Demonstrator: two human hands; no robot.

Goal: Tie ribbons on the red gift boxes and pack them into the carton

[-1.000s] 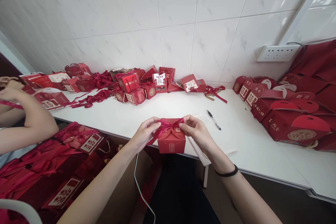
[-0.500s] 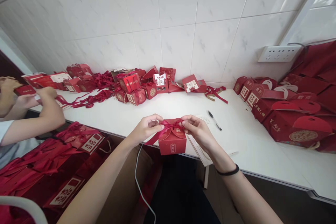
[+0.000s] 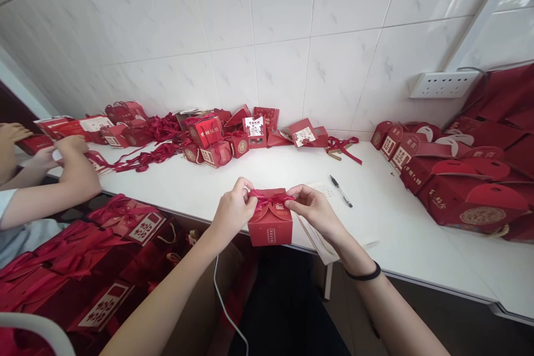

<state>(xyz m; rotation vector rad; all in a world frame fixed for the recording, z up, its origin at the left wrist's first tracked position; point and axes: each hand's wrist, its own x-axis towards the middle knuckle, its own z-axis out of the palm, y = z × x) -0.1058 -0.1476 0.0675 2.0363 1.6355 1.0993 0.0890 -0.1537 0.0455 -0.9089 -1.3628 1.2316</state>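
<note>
At the front edge of the white table stands a red gift box (image 3: 271, 228) with gold print and rounded top flaps. A dark pink ribbon (image 3: 272, 198) is tied in a bow across its top. My left hand (image 3: 236, 203) pinches the bow's left side between thumb and fingers. On the other side, my right hand (image 3: 312, 206), with a black band on the wrist, pinches the right loop. Both hands are just above the box. The underside of the bow is hidden.
Red boxes (image 3: 471, 189) crowd the table's right side. A pen (image 3: 341, 191) and paper (image 3: 319, 239) lie right of my box. More boxes (image 3: 214, 144) and loose ribbons (image 3: 146, 157) line the wall. At left are a co-worker's arms (image 3: 62, 183) above piled ribboned boxes (image 3: 75, 267).
The box has shifted slightly left. My left hand has turned and moved up against the bow, and the ribbon tail hanging at left no longer shows. The co-worker's hands moved a little.
</note>
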